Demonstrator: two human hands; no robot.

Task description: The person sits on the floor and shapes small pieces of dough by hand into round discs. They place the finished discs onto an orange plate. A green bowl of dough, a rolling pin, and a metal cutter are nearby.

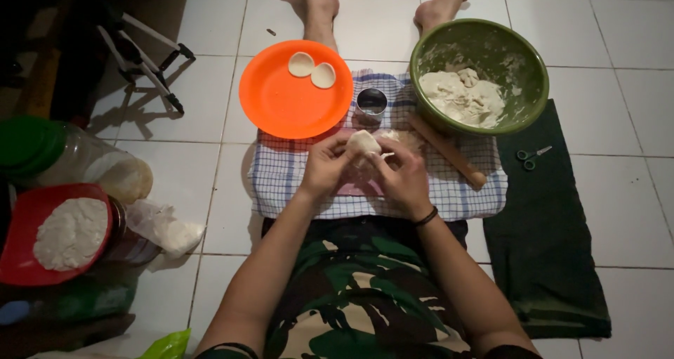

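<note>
Left hand: the left hand (324,168) was at the centre of the frame, over the checked cloth (295,183), with its fingers closed on the left side of a piece of dough (363,142).
Right hand: the right hand (404,178) was just beside the left one, its fingers also closed on the same piece of dough from the right side; a dark band was around its wrist.
Piece of dough: it was pale and rounded, held between both hands a little above the cloth, in the middle of the frame.
Checked cloth: it was white with blue lines and lay on the tiled floor (618,43), in front of the person's lap.
Orange plate: the orange plate (281,102) was above the hands, a little to the left, partly on the cloth, and two flat round dough discs (312,69) lay at its upper edge, touching each other.
Metal ring cutter: the metal ring cutter (371,100) stood on the cloth between the plate and the bowl.
Green bowl: the green bowl (523,57) was at the upper right, with a lump of dough inside.
Rolling pin: the wooden rolling pin (448,150) lay tilted on the cloth, right of the hands.
Scissors: small scissors (531,156) lay on the dark green mat (547,260) at the right.
Red bowl: the red bowl (17,243) with white flour was at the lower left.
</note>
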